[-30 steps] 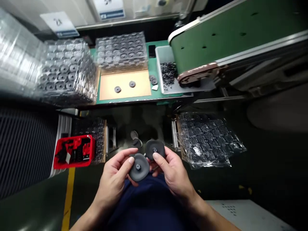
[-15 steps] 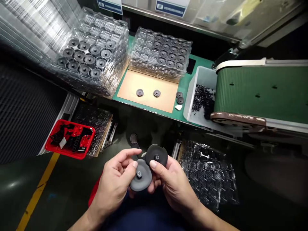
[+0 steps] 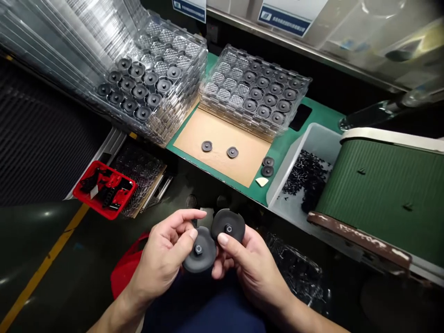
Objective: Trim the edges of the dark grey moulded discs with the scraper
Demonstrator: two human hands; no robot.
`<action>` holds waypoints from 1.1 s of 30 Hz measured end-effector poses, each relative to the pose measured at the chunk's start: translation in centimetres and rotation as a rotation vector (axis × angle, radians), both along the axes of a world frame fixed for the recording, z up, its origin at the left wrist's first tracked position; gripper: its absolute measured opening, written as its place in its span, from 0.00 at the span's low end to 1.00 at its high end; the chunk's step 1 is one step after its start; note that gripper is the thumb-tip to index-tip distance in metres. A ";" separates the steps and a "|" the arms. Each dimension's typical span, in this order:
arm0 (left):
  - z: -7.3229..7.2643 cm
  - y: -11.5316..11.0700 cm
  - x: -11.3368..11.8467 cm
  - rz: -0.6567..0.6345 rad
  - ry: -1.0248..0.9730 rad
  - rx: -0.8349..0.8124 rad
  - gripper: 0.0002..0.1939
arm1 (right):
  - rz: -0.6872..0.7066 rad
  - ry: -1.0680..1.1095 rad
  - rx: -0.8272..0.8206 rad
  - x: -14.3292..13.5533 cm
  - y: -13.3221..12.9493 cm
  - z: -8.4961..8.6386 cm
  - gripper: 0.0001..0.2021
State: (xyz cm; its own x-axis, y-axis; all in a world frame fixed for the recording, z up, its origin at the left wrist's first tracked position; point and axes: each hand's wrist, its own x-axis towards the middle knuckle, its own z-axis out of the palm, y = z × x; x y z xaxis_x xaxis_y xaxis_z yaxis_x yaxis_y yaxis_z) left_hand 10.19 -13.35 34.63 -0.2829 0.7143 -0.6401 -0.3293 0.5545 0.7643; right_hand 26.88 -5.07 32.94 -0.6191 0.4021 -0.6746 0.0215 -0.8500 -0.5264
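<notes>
My left hand (image 3: pixel 163 261) pinches a dark grey round disc (image 3: pixel 200 255) with a small hub in its middle, thumb on its face. My right hand (image 3: pixel 251 268) grips a second, similar disc (image 3: pixel 229 225), thumb at its lower edge. The two discs overlap slightly above my lap. Ahead, two more discs (image 3: pixel 207 146) (image 3: pixel 232 152) lie on a brown cardboard sheet (image 3: pixel 222 162), and a further pair (image 3: pixel 267 166) rests on the green mat beside it.
Clear plastic trays holding discs are stacked at the left (image 3: pixel 149 88) and behind the cardboard (image 3: pixel 256 92). A white bin (image 3: pixel 312 143) of small black parts stands under a green conveyor belt (image 3: pixel 385 194). A red crate (image 3: pixel 104 189) sits low on the left.
The view has swung up and left, bringing the bench closer. Both hands keep holding their discs in much the same pose.
</notes>
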 end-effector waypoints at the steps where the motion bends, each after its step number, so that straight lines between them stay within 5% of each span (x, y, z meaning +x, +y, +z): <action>1: 0.0 0.7 0.6 0.006 -0.016 -0.006 0.20 | 0.015 0.010 -0.008 0.5 0.9 -0.1 0.19; 8: -0.3 4.5 3.9 0.096 -0.120 -0.101 0.19 | 0.041 0.049 -0.076 3.0 5.1 -0.6 0.21; 17: -1.3 6.4 4.6 0.130 -0.152 -0.099 0.18 | 0.076 0.033 -0.101 3.6 7.7 -1.2 0.19; 28: -1.3 6.3 4.2 0.223 -0.185 -0.121 0.18 | 0.140 0.007 -0.091 2.0 8.2 -1.5 0.21; 33: -1.0 5.8 5.1 0.300 -0.142 -0.077 0.23 | 0.161 -0.191 -0.079 3.3 7.1 -3.5 0.27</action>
